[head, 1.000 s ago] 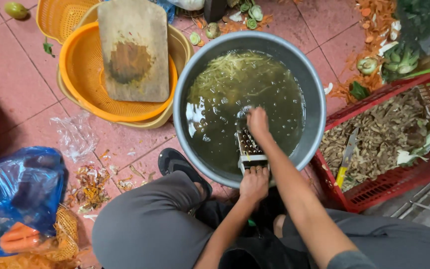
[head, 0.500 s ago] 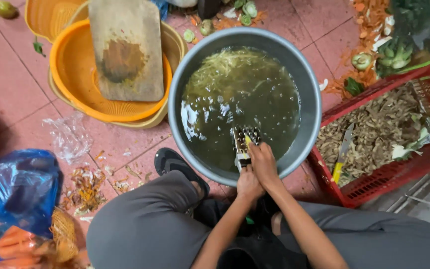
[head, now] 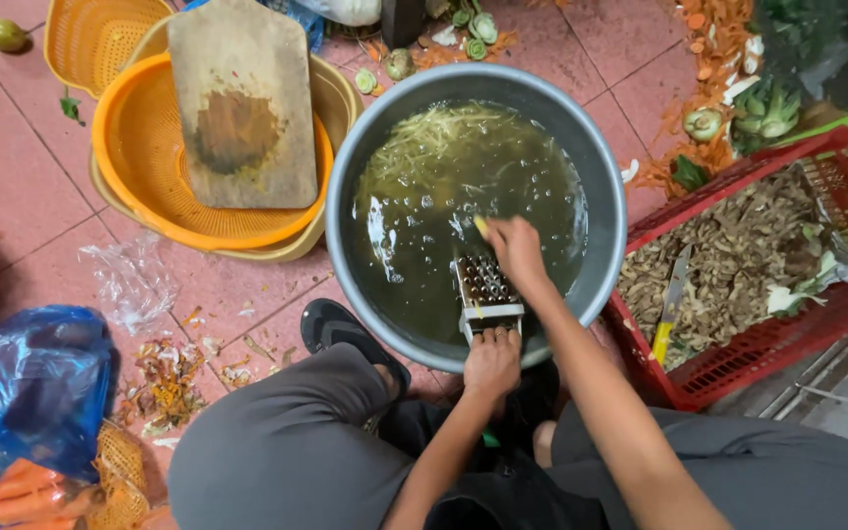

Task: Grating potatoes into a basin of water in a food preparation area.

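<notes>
The left hand [head: 492, 361] grips the near end of the grater [head: 484, 291], its length running away over the basin [head: 345, 177], while the right hand [head: 514, 247] fingers pinch a yellowish piece [head: 481, 225] against its far end.

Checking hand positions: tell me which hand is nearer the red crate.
Right. The right hand is over the basin's water at the grater's top, on the side toward the red crate; the left hand grips the grater's lower end, farther from it.

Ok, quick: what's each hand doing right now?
Left hand: closed on the grater at its near end.
Right hand: closed on a pale piece, pressed to the grater.
</notes>
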